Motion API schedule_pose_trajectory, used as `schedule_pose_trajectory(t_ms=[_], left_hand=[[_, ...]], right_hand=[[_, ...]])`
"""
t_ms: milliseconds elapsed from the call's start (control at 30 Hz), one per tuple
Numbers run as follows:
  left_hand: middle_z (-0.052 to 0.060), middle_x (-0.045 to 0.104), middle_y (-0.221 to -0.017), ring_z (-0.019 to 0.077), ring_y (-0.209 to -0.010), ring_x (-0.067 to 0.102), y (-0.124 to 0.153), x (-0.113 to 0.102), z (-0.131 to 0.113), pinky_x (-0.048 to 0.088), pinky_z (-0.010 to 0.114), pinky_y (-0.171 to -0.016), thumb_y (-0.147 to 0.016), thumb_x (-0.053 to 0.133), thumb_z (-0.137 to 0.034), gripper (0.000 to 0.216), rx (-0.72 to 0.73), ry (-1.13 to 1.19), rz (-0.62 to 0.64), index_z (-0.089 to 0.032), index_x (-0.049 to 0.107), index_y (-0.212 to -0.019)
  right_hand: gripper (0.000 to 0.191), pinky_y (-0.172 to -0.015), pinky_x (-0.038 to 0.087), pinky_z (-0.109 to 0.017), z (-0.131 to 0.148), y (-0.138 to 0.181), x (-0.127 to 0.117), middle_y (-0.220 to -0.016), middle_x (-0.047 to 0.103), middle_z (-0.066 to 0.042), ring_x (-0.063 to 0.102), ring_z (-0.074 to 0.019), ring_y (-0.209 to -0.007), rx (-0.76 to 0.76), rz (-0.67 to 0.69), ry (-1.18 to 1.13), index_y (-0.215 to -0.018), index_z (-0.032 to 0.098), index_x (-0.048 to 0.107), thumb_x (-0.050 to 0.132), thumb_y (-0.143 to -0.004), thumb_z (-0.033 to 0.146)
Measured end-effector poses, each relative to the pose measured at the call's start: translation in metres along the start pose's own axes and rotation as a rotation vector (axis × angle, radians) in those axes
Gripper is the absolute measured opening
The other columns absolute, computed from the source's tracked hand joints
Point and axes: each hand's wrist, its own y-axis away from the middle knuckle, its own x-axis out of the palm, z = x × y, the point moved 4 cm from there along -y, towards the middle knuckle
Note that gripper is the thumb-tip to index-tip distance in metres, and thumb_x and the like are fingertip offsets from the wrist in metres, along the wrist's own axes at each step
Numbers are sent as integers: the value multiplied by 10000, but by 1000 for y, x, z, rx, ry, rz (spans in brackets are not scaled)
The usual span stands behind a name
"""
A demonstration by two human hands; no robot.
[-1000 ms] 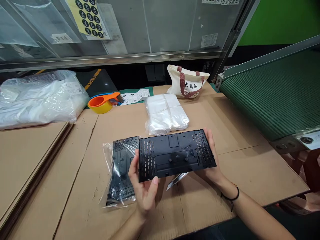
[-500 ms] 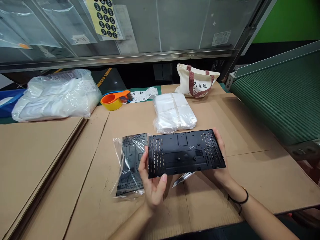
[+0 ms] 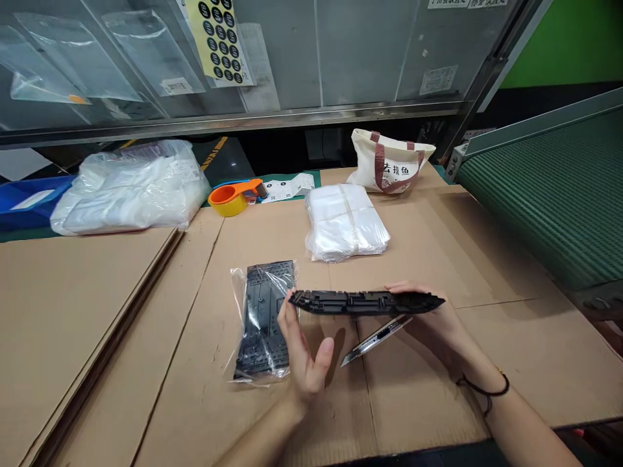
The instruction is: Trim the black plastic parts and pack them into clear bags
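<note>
A black plastic panel (image 3: 365, 303) is turned edge-on above the cardboard, its slotted face hidden. My left hand (image 3: 306, 363) supports the panel's left end with its fingers, the thumb standing apart from it. At the other end, my right hand (image 3: 433, 324) grips the panel from behind and above, its fingers partly hidden. Below the panel is a utility knife (image 3: 374, 340), blade toward the lower left; its rear end meets the right hand's outline, and I cannot tell whether they touch. A similar black panel (image 3: 265, 318) in a clear plastic bag lies beside my left hand.
Behind the panel sits a stack of clear bags (image 3: 345, 220). Farther back are a canvas bag (image 3: 392, 162), an orange-and-yellow tape dispenser (image 3: 233, 198) and a large plastic-wrapped bundle (image 3: 131, 188). Cardboard sheets (image 3: 82, 298) lie left; a green conveyor belt (image 3: 545, 201) runs along the right.
Both hands have tipped the black panel from showing its slotted face to edge-on. More of the utility knife shows beneath it. The whole view has shifted slightly.
</note>
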Motion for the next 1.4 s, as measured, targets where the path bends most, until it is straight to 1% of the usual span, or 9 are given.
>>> schedule_pose_trajectory(t_ms=[200,333,467,633,733,833,933,1067,1400], left_hand=[[55,306,-1514,265,-1390,291,0,-6,-27,235,446,-1160,-922,484,-275,595,-16,-5,171,-322,274,-1477],[63,601,-1237,222,-1143,565,-29,-12,-78,463,364,-984,-928,474,-235,358,111,-32,350,-294,535,-1275],[53,672,-1140,219,-1052,625,-86,19,-101,513,371,-880,-924,464,-207,305,394,-371,616,-267,578,-1201],[154,632,-1239,300,-1234,527,-152,81,-52,436,479,-985,-785,424,-6,398,702,-841,724,-143,655,-1079],[151,715,-997,282,-1125,590,-168,98,-23,390,460,-1027,-741,488,30,276,726,-906,776,-137,695,-813],[147,700,-785,266,-951,629,-173,99,-12,423,440,-954,-773,479,40,257,705,-1004,818,-120,661,-686],[118,678,-817,236,-893,617,-182,96,-9,466,408,-839,-828,497,-8,195,631,-1095,819,-109,643,-746],[25,636,-817,159,-768,604,-198,96,-1,501,342,-727,-900,577,-275,169,481,-1151,819,-134,618,-815],[18,642,-839,144,-762,616,-207,100,17,527,333,-723,-899,592,-342,217,257,-1017,863,-134,621,-842]], right_hand=[[344,-562,571,-315,7,4,-35,-663,721,-54,670,-211,-608,286,37,-297,-692,181,741,808,-636,514],[370,-566,584,-330,-11,7,-60,-717,738,-48,671,-199,-584,344,-265,-517,-753,203,735,841,-591,519],[349,-716,598,-324,-30,7,-64,-859,750,-17,691,-183,-729,289,-550,-624,-792,233,713,867,-580,463],[366,-675,594,-307,-36,6,-54,-874,743,-9,681,-175,-736,272,-612,-642,-784,224,683,874,-567,448],[419,-622,579,-272,-35,8,-54,-851,738,-13,671,-160,-699,263,-635,-631,-782,203,671,876,-538,474],[468,-630,569,-275,-33,9,-53,-861,737,-22,672,-165,-711,254,-645,-610,-818,194,673,863,-536,515],[488,-651,558,-277,-34,10,-51,-852,734,-25,668,-169,-727,240,-646,-563,-837,192,681,849,-542,543],[470,-783,542,-330,-36,11,-45,-893,736,-49,671,-207,-833,198,-623,-463,-823,181,693,808,-593,574],[471,-708,539,-357,-17,17,-36,-780,732,-86,669,-260,-761,104,-506,-158,-782,151,722,711,-687,613]])
